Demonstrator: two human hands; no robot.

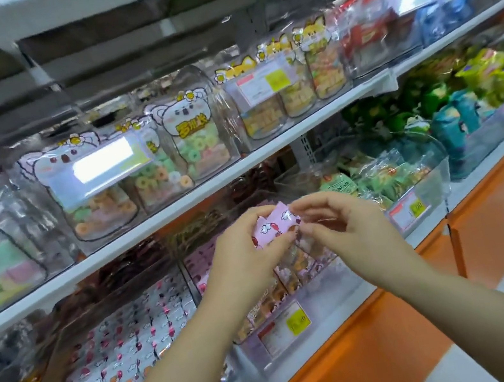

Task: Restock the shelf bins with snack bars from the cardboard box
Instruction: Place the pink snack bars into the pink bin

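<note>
- Snack bar (278, 224), pink wrapper, is held mid-air in front of the lower shelf (388, 246), long axis roughly 8-to-2 o'clock.
- Left hand (247, 249) pinches the 8 o'clock end; right hand (347, 224) pinches the 2 o'clock end.
- Pink-packet bin (324, 282) lies at 6 o'clock, just below; both hands look equally near.

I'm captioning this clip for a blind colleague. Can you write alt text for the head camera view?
The left hand and right hand pinch a small pink snack packet, printed with clouds and balloons. Below it, a clear bin holds similar pink packets; the shop shelf above carries bags of coloured ring sweets.
</note>
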